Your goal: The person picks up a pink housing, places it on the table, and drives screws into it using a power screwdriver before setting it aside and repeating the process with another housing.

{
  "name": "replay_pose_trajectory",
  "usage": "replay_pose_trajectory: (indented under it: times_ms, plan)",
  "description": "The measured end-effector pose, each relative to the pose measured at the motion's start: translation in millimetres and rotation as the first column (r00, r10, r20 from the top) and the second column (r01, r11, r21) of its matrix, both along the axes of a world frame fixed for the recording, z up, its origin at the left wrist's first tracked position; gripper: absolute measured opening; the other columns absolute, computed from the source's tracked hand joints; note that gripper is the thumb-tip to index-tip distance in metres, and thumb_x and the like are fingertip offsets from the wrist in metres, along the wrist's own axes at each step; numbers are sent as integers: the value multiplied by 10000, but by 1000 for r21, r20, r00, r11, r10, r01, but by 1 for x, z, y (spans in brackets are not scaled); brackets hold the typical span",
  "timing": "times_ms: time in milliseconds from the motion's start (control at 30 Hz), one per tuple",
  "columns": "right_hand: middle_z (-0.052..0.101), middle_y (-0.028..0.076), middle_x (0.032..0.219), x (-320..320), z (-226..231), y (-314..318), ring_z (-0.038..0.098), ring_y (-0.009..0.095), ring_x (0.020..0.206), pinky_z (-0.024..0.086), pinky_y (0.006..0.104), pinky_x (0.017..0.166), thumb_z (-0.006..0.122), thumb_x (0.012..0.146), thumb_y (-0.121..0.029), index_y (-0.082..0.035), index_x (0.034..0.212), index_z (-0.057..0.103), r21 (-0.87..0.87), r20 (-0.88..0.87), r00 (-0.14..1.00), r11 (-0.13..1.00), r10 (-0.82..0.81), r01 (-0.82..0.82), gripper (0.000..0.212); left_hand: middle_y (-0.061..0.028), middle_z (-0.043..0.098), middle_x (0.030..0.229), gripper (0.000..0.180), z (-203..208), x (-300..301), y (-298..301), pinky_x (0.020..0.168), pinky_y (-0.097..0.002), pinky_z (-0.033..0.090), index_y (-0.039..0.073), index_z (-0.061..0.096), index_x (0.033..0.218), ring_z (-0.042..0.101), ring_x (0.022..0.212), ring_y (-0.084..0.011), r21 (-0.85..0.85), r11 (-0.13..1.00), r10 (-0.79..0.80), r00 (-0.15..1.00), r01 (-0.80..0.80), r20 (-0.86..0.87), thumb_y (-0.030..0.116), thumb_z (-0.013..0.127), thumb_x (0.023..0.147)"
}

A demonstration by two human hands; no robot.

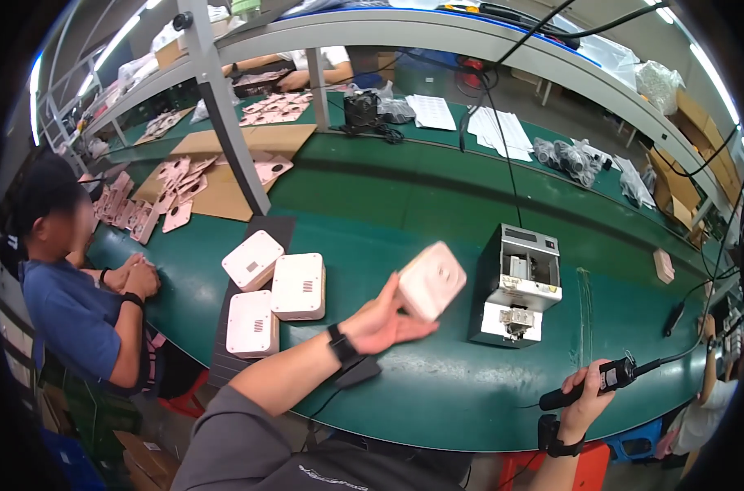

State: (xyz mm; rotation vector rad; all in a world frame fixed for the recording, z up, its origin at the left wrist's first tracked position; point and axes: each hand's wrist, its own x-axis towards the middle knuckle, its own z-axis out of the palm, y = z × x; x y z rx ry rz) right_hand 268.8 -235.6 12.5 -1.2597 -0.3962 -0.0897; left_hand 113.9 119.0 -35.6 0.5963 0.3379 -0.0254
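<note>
My left hand [386,317] holds a pale square plastic box [431,281] tilted above the table, its fingers partly hidden behind it. The face toward me has a round mark and small holes. Lower right, my right hand [586,399] is wrapped round a black electric screwdriver [561,398], its thin bit pointing left and its cable running off to the right. Between the hands and farther back stands a grey-and-black screw feeder [516,286]. Left of my left forearm, three similar white boxes [299,286] with small grille holes sit on or by a dark mat [227,360].
At the left sits a co-worker [73,286] with hands together on the green table [364,237]. Pink panels [179,184] lie in piles on cardboard [224,151]. A grey metal frame [233,139] crosses above. A small pale block [664,265] lies far right. Cables hang down.
</note>
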Motion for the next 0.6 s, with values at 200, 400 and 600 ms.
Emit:
replay_pose_trajectory:
  times_ms: [200,400,600]
  plan:
    - [478,38,662,2,-1,1,454,131,488,400,276,468,576,982,-168,-38,1032,510,-18,-6,1000,1000,5,-5,154,-212,469,1465,743,22,-12,-4,1099,-413,431,75,265,1542,518,1319,-335,822,450,320,922,-350,217,396,623,975]
    - [472,35,663,5,-2,-16,442,122,488,388,268,463,574,986,-179,-42,1028,509,73,-18,999,996,-42,43,158,-300,350,1487,813,51,-150,5,1110,-520,346,14,472,1398,362,1364,-476,764,-564,607,784,313,127,403,817,772]
    - [465,31,658,17,-4,-14,433,119,477,378,263,456,585,986,-196,-38,1026,515,32,-33,999,999,-26,27,177,-291,416,1418,807,7,-220,-18,1047,-565,365,55,496,1372,389,1330,-486,622,-520,762,647,585,28,344,839,701]
